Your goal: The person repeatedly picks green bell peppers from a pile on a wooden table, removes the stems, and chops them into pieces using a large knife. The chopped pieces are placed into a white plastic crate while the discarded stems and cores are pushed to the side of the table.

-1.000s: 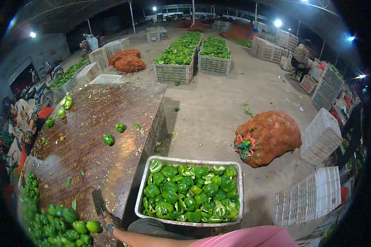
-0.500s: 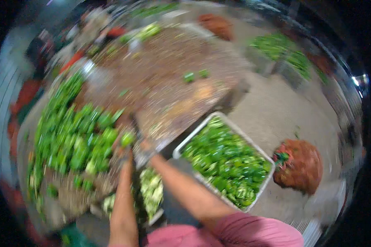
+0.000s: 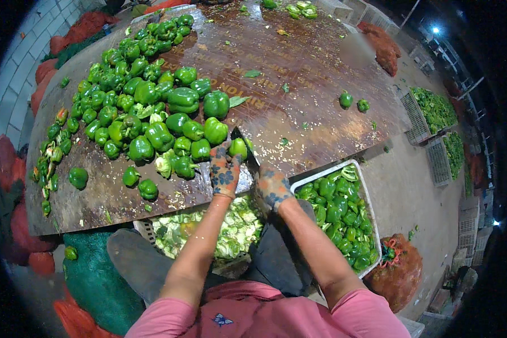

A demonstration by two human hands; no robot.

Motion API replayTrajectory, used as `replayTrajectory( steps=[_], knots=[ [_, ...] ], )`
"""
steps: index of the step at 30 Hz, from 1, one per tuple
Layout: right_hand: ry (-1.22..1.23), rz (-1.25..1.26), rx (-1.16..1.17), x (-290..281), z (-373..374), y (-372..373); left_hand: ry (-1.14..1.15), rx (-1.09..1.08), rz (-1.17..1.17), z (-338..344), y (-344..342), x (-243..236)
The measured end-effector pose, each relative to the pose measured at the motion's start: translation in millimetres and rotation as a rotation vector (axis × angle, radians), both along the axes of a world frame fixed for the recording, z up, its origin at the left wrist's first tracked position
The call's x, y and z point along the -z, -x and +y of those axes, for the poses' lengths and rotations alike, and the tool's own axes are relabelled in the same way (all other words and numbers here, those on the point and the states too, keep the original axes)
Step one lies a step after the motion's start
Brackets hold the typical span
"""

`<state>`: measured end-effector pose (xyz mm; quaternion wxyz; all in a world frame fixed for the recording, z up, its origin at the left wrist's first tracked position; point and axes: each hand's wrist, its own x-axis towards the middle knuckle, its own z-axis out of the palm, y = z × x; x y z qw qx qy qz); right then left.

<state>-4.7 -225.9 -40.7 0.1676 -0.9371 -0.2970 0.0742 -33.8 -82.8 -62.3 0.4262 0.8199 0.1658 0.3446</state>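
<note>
L hand (image 3: 224, 176), patterned glove, fingers (image 3: 222, 153) curled onto a green pepper (image 3: 238, 147) at the table edge, gripping it from the 8 o'clock side. R hand (image 3: 272, 187), same glove, fingers closed round a knife handle; knife (image 3: 247, 151) blade runs toward 11 o'clock, just beside the pepper, touching or nearly, can't tell. Pepper pile (image 3: 146, 112) spreads from 9 to 11 o'clock of the hands over the wet brown table (image 3: 315, 107). Below the table edge, at 6 o'clock, a crate of pale cut scraps (image 3: 231, 231). At 4 o'clock, a white crate of peppers (image 3: 338, 217). Two loose peppers (image 3: 352, 101) at 2 o'clock, well apart.
</note>
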Motion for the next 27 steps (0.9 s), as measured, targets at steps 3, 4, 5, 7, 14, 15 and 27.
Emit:
replayTrajectory(
  steps=[3,4,5,7,14,15,27],
  knots=[
    [-0.039,0.2,0.094,2.3,10.0,-8.3,0.107,-0.039,0.078,-3.5,-4.1,-1.8],
    [-0.051,0.266,0.083,-3.5,8.9,-14.9,0.057,-0.056,0.057,-1.4,-10.6,-3.7],
    [-0.022,0.255,0.053,-7.2,10.9,-24.4,0.022,-0.036,0.042,3.3,-17.5,-1.1],
    [-0.106,0.237,0.096,-1.2,7.1,-47.3,-0.041,-0.056,0.092,1.2,-35.9,2.5],
    [-0.208,0.13,0.228,6.9,3.9,-89.4,-0.51,-0.063,0.288,39.2,-48.7,-48.4],
    [-0.221,0.137,0.233,7.7,0.0,-89.5,-0.583,-0.134,0.25,49.9,-49.5,-43.9],
    [-0.231,0.024,-0.054,-26.8,55.7,-37.0,-0.344,0.003,0.16,72.3,-24.3,-34.3]
  ],
)
